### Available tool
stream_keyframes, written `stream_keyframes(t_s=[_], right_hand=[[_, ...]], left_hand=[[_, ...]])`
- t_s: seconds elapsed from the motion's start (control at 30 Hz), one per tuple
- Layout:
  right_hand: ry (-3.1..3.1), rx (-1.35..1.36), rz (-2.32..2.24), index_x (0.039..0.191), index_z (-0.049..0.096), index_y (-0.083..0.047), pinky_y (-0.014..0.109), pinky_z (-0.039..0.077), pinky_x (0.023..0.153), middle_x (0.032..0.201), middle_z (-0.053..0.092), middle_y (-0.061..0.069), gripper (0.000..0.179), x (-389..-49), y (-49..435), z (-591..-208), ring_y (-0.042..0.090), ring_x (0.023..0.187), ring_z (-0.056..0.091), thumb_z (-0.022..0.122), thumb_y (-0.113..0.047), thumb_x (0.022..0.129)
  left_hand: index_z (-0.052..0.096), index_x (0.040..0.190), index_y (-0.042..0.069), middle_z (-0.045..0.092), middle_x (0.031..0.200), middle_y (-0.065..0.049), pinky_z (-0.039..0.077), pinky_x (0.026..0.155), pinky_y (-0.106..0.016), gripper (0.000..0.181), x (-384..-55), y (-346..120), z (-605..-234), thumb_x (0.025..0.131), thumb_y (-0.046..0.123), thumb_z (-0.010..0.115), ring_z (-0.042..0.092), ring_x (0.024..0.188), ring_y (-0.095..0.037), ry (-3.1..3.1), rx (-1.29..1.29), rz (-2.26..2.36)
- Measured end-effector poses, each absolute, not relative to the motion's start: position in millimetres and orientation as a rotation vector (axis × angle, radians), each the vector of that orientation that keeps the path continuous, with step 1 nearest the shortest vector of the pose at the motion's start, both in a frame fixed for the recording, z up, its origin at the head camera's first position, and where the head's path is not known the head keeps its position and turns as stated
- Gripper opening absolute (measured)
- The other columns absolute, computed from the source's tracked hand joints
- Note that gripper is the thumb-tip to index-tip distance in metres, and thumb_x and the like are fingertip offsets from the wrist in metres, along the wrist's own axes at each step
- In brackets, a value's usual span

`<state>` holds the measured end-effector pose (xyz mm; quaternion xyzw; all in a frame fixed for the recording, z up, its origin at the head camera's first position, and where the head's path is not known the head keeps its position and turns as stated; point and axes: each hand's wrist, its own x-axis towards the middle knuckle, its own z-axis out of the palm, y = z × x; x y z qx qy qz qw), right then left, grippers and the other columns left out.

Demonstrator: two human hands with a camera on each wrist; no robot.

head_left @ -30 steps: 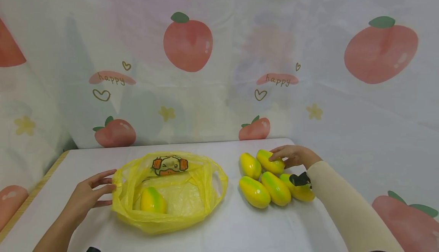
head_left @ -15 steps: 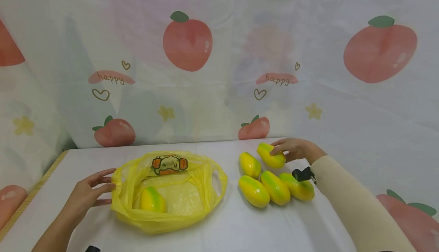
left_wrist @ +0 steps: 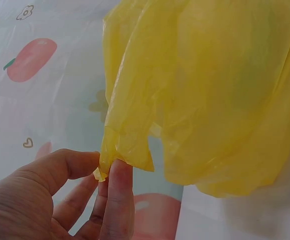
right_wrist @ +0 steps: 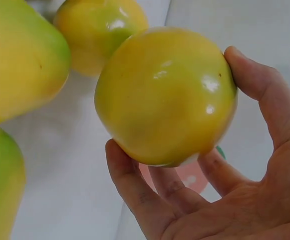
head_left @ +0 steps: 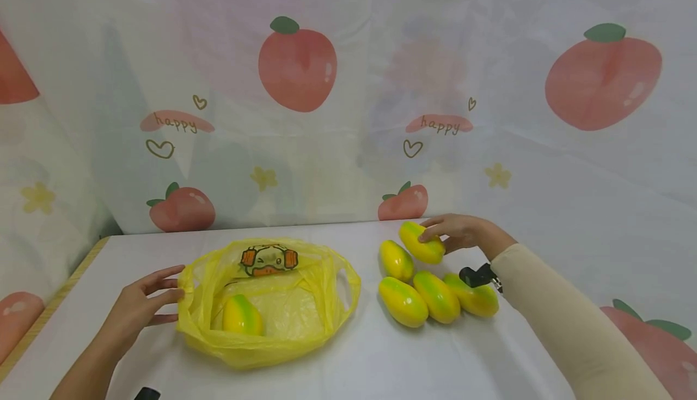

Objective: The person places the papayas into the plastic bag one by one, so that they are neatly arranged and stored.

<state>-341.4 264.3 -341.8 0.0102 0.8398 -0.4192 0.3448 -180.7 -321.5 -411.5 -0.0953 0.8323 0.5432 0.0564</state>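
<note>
My left hand (head_left: 141,304) pinches one handle of a thin yellow plastic bag (head_left: 294,351) between thumb and fingers; the left wrist view shows the bag's gathered edge (left_wrist: 127,150) there. Its mouth stands wide, with a duck-like cartoon face printed on its far inner wall. One glossy yellow-green mango (head_left: 242,316) lies inside. On the right, my right hand (head_left: 463,231) grips another mango (head_left: 423,244) from its right side, thumb and fingers around it, as the right wrist view also shows (right_wrist: 164,100). This mango is raised behind the others in the group.
Several more mangoes (head_left: 403,303) lie close together on the white tabletop (head_left: 348,357), right of the bag. A printed fabric backdrop (head_left: 348,164) hangs behind the table. The table's wooden edge (head_left: 51,309) shows at left.
My right hand has lifted its mango off the table, up and away from the group, then shifted it slightly left. My left hand and the bag have stayed in place.
</note>
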Motion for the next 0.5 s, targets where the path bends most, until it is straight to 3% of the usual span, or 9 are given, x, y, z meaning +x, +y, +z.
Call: stream_keyframes(t_s=[0.5], right_hand=[[2.181,-0.050,-1.079,0.150,0.031,-0.002,0.042,0.053,0.099,0.145,0.043,0.021,0.082,-328,227,-336,0.024,0.106,0.062,0.074,-0.030,0.087]], left_hand=[[0.034,0.153,0.010,0.046,0.140,-0.023,0.061,0.077,-0.034,0.073,-181,-322,-411,0.093,0.032,0.069,0.059,0.087,0.004,2.516,-0.299,1.655]])
